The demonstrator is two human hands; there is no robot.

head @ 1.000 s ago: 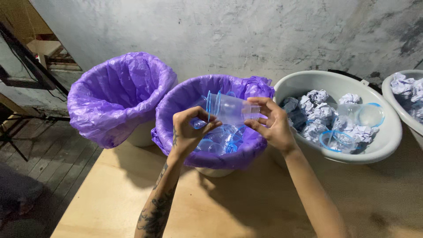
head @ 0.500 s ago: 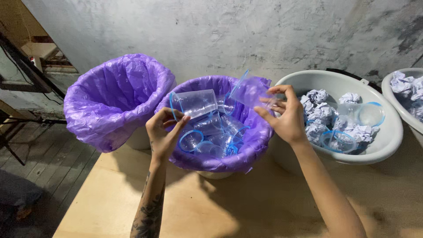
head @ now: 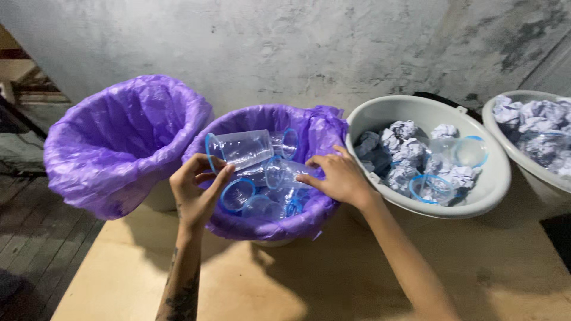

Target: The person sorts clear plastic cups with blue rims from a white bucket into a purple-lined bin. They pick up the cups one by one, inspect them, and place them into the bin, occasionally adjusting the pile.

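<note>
The clear plastic cup (head: 241,148) lies on its side at the near-left rim of the middle purple-lined bin (head: 324,134), directly above and just right of the left hand (head: 196,193), whose fingers curl around the cup's blue-rimmed mouth and pinch it there. The cup's long axis runs roughly left to right, mouth toward the left bin, base pointing in over the heap of clear cups (head: 264,196) inside the middle bin. The left hand is the nearer one and the only one with hold of this cup; the right hand (head: 336,178) sits at the right of the same bin, fingers half-spread and loosely bent, resting on a second clear cup (head: 285,172) lying on the heap, though a firm grasp there cannot be told. The empty purple-lined bin (head: 119,137) stands just beside to the left, a white basin (head: 488,190) of crumpled paper and cups just to the right, all on the wooden table (head: 333,279). Compared with half a second ago, the right hand has dropped from the air beside the basin down into the bin, while the left hand keeps the same cup, now slightly lower and farther left.
</note>
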